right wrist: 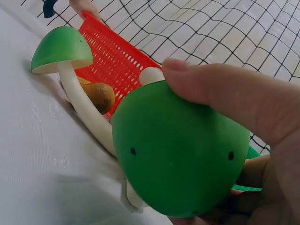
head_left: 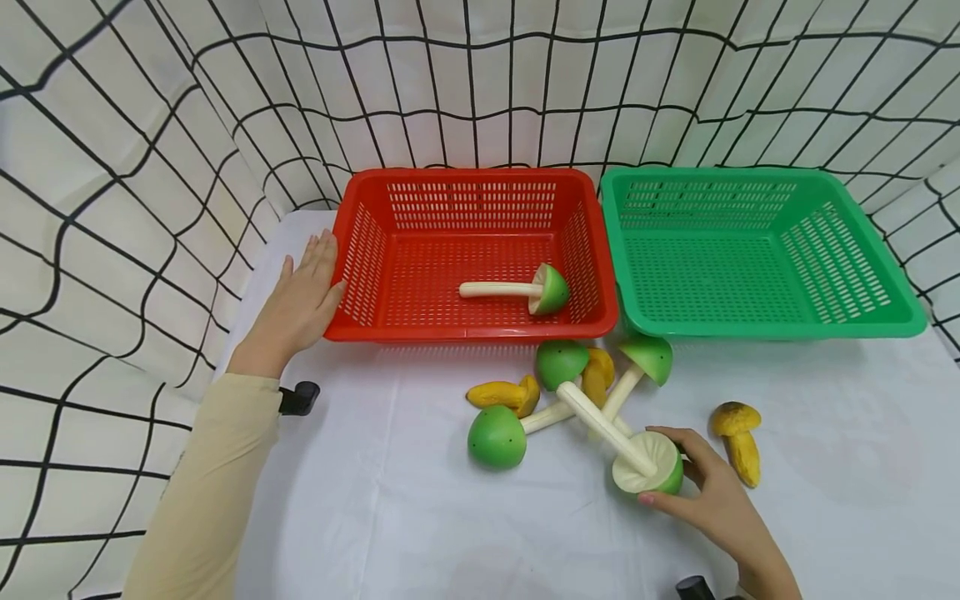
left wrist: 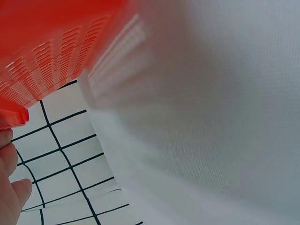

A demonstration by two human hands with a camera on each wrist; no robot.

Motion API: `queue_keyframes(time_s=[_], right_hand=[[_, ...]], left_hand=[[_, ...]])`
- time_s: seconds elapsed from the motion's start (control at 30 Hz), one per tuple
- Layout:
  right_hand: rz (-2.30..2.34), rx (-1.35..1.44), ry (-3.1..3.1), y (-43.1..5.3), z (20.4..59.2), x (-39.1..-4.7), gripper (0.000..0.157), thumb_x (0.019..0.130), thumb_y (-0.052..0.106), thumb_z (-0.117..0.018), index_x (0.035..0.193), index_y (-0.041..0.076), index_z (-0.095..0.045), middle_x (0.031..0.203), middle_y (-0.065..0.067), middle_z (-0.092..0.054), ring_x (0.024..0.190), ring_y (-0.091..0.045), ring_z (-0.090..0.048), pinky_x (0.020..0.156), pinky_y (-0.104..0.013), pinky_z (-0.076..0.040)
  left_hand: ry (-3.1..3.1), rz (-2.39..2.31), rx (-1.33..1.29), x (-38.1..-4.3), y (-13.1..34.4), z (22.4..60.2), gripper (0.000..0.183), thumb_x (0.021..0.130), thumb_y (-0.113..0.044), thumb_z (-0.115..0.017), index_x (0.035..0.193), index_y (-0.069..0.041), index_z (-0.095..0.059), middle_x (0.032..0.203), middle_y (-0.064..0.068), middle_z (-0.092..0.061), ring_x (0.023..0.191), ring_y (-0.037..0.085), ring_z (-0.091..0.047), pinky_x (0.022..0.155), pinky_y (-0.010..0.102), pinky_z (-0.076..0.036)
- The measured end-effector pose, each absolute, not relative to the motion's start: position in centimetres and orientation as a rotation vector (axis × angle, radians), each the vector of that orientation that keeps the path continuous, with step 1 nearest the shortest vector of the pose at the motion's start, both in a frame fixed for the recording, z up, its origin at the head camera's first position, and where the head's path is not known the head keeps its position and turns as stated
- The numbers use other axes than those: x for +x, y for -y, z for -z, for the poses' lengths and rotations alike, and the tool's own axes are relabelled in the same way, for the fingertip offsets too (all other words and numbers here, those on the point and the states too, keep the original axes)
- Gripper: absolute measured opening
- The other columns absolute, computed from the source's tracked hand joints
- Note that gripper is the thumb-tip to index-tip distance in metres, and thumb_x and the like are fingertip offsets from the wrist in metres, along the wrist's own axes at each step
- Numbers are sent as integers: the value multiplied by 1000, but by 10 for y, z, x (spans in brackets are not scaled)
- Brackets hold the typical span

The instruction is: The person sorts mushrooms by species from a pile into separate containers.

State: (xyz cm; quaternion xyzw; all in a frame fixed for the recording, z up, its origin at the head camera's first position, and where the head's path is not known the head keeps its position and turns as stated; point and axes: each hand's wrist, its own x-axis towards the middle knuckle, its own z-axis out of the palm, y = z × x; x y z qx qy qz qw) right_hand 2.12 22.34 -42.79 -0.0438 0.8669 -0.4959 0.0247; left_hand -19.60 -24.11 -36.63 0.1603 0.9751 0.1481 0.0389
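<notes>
Left hand (head_left: 296,296) straight-fingered, touching red basket's edge (head_left: 347,218); right hand (head_left: 708,492) pinching green mushroom (head_left: 637,477), broad white cloth (head_left: 427,533) nearside.

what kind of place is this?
Probably a staged work area, not a real kitchen: black-gridded white backdrop all around, red basket and green basket side by side, toy-looking mushrooms.

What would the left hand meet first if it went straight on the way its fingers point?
Most likely the red basket: in the head view the left hand points toward its left rim. They look to be touching, though depth is unclear.
</notes>
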Motion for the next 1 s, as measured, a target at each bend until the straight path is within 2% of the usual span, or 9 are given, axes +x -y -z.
queue_keyframes(time_s=[0.2, 0.4, 0.5, 0.83, 1.0], right_hand=[[1642, -191, -2613, -223, 427, 18, 67, 72, 3, -81, 131, 6, -50, 123, -5, -54, 106, -3, -51, 86, -11, -42], [1855, -366, -2535, -220, 425, 6, 70, 67, -14, -76, 130, -5, -48, 124, 0, -55, 109, -6, -52, 92, -12, -41], [1947, -448, -2493, -219, 422, -2, 71, 64, -21, -74, 129, -9, -47, 125, -5, -55, 110, -9, -52, 94, -13, -40], [2093, -466, -2389, -207, 421, -17, 71, 62, -23, -74, 127, -10, -49, 124, -5, -57, 111, -11, -53, 96, -16, -40], [2069, -480, -2388, -200, 421, -22, 74, 61, -21, -76, 129, -9, -48, 127, -11, -54, 117, -10, -50, 97, -16, -39]], left_hand=[[-2994, -450, 491, -196, 241, 366, 61, 102, -26, -27, 149, 1, 2, 156, 17, 1, 143, 28, 7, 112, 54, 5], [-2995, -442, 485, -195, 242, 367, 61, 102, -25, -27, 149, 1, 2, 156, 17, 2, 143, 30, 6, 111, 55, 4], [-2993, -440, 482, -195, 242, 366, 61, 102, -26, -27, 149, 1, 3, 156, 16, 3, 143, 29, 8, 111, 54, 5], [-2993, -439, 487, -195, 241, 366, 61, 102, -26, -27, 149, 1, 3, 156, 16, 3, 143, 30, 7, 112, 54, 5], [-2995, -441, 484, -195, 241, 366, 61, 102, -26, -27, 149, 0, 3, 156, 17, 2, 143, 29, 7, 112, 53, 5]])
